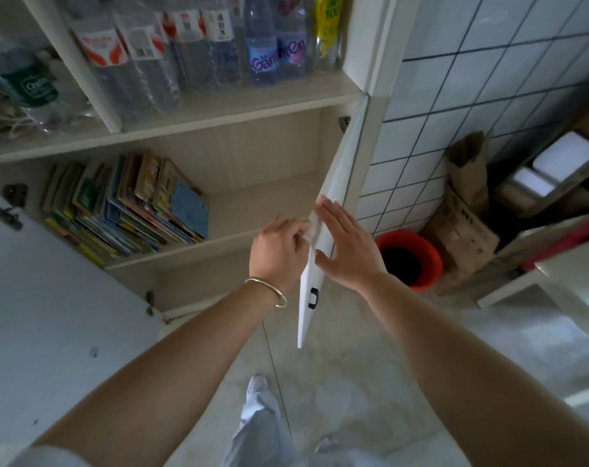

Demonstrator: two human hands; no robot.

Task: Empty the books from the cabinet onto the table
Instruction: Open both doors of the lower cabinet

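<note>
at the open cabinet [219, 143] both my hands are on the right door [333, 197], which stands swung out edge-on toward me. my left hand [278, 252], with a bangle [269, 291] on the wrist, has its fingers curled onto the door's near edge, gripping it from the inner side. my right hand [345, 246] lies flat on the door's outer face, fingers straight and loose, holding nothing. the books [124, 207] are on the middle shelf, well to the left of both hands and farther back, a stack leaning to the left with a blue one at its right end; neither hand touches them. the left door [50, 298] hangs open at the lower left. bottles [198, 45] fill the shelf above the books. right of the cabinet, by the tiled wall, a red bucket [411, 257] stands on the floor beside cardboard boxes [461, 230]. a black handle [314, 298] shows on the right door below my hands.
</note>
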